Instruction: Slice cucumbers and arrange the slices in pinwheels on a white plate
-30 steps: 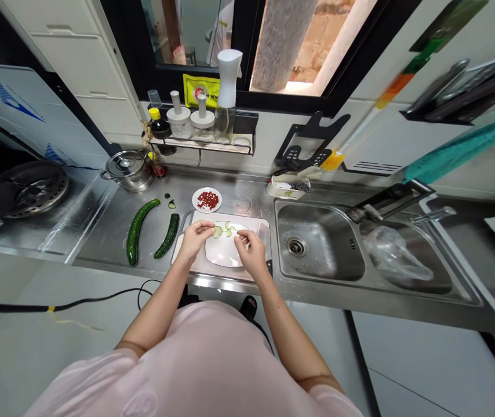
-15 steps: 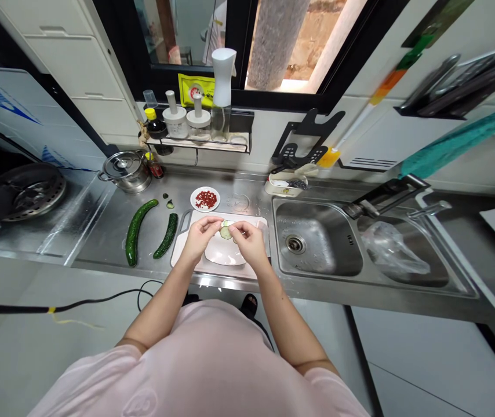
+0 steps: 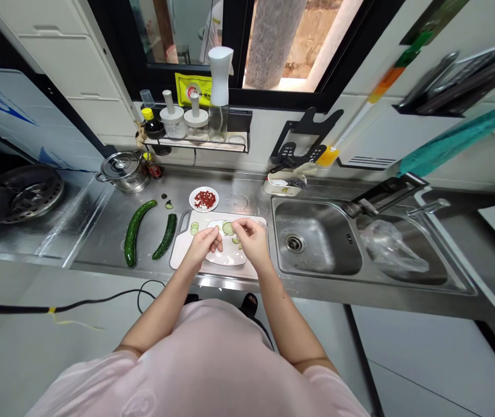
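Over a white plate (image 3: 225,256) on the light cutting board (image 3: 180,253), my right hand (image 3: 251,236) pinches a pale green cucumber slice (image 3: 228,227). To its left is my left hand (image 3: 206,241), thumb and fingers pressed together; whether something small is between them is too small to tell. More slices (image 3: 194,228) lie on the board at its upper left. A few pieces (image 3: 236,239) show on the plate beside my right hand. A shorter cut cucumber (image 3: 166,236) and a long whole one (image 3: 134,233) lie left of the board.
Behind the board stands a small plate of chopped red pepper (image 3: 204,199). Cucumber end pieces (image 3: 168,205) and a steel pot (image 3: 124,172) are at the back left. The double sink (image 3: 317,255) with its faucet (image 3: 386,196) lies right; a wok (image 3: 17,193) sits far left.
My left hand has moved away from the slice, down and left, so the hands are now apart. Slices at the board's upper left and on the plate now show.
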`<action>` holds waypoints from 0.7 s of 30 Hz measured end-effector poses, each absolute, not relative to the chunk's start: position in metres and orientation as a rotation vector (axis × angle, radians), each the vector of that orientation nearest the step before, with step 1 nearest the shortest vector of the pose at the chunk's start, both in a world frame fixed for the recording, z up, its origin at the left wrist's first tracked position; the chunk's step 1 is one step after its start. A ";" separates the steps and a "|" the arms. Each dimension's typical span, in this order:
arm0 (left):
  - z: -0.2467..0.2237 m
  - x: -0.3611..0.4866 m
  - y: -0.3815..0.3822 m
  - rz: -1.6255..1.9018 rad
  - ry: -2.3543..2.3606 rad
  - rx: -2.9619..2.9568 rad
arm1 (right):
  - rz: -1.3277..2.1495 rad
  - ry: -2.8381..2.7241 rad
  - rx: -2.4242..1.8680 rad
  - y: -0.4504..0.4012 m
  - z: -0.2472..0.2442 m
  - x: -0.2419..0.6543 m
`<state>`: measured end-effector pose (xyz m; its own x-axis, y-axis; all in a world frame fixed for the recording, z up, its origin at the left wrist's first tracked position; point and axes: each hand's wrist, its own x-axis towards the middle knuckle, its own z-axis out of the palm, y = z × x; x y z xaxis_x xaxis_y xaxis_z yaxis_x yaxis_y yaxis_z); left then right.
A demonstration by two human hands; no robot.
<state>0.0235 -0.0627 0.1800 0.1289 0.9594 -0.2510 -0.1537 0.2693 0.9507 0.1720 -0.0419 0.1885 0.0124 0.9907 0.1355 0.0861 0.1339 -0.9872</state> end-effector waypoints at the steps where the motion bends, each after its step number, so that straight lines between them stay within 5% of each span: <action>1: 0.180 0.024 -0.064 0.990 1.119 0.944 | 1.052 -1.330 -1.174 -0.042 0.189 0.172; 21: 0.198 0.017 -0.049 1.071 1.092 0.932 | 0.706 -1.826 -1.033 -0.048 0.194 0.187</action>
